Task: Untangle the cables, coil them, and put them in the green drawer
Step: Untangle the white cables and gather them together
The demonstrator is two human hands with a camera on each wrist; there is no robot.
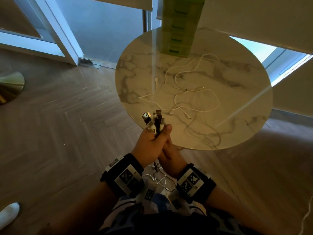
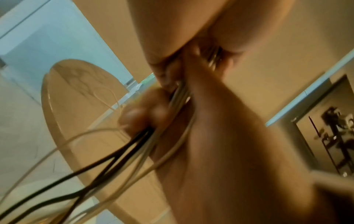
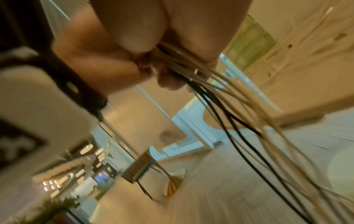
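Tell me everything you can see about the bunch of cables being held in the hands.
The bunch of cables mixes white and black cords, apparently plastic-coated. Their plug ends, some metal USB tips, stick up together above the left hand, which grips them in a fist; the right hand closes round them just below. The loose lengths hang down between the wrists, spreading apart. It is held up near the table's front edge.

Both hands pressed together in front of the torso, forearms angled inward, a black band with markers on each wrist. Left hand (image 1: 149, 141) on top, fingers curled in a tight grip on a cable bundle (image 1: 155, 122). Right hand (image 1: 169, 150) just under it, fingers curled round the same strands.
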